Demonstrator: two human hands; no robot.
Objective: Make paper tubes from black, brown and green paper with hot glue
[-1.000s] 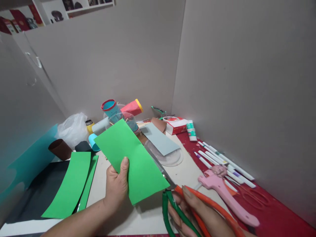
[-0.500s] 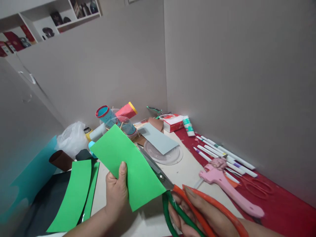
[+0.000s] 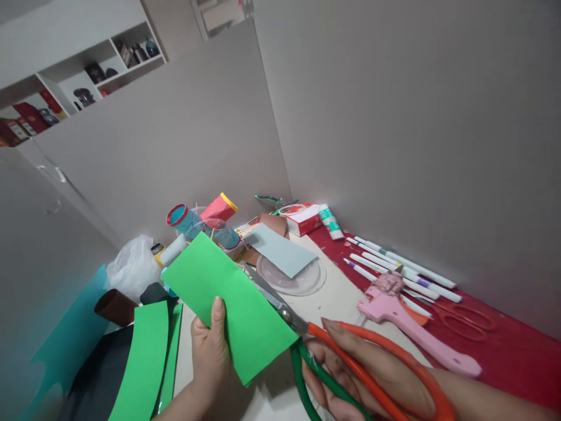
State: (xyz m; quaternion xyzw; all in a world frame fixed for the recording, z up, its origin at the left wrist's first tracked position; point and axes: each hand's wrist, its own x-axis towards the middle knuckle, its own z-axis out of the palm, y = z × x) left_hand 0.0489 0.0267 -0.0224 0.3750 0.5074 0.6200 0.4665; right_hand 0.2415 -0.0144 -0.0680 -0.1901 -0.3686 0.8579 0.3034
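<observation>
My left hand (image 3: 211, 345) pinches a bright green sheet of paper (image 3: 228, 292), thumb on top and fingers hidden beneath. In my right hand (image 3: 350, 374) is a large pair of scissors (image 3: 287, 316) with one orange and one green handle. Their blades lie along the right edge of the green sheet, pointing away from me; whether they are cutting into it is hard to see. Below and left lie more green paper strips (image 3: 142, 356) on a black sheet (image 3: 103, 374).
Behind are a pale blue card (image 3: 283, 250) on a clear plastic lid (image 3: 298, 286), a blue paper tube (image 3: 186, 221) and a white plastic bag (image 3: 135, 266). To the right, several markers (image 3: 394, 269), a pink glue gun (image 3: 416, 327) and red-handled scissors (image 3: 467, 320) lie on red cloth (image 3: 521, 351).
The view has tilted and shifted slightly. My hands, the green paper and the scissors keep nearly the same positions relative to one another.
</observation>
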